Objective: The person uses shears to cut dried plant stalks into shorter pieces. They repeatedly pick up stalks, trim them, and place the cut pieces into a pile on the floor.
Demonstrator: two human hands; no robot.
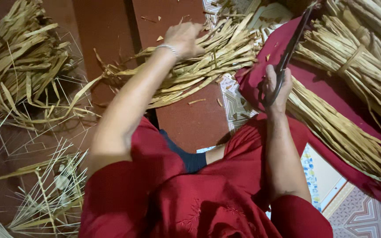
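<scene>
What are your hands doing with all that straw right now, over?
Left hand gripping a bundle of dried straw strips. Right hand holding black scissors, blades pointing away. Tied bundles lie on red cloth beside the right hand.

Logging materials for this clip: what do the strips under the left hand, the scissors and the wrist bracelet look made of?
Strips: dried plant leaf or reed, likely; pale straw colour, matte, flat, frayed ends. Scissors in the right hand: dark metal blades, dull finish; handle material unclear. Bracelet by the left hand: silvery, probably metal beads or links, slightly shiny.
</scene>
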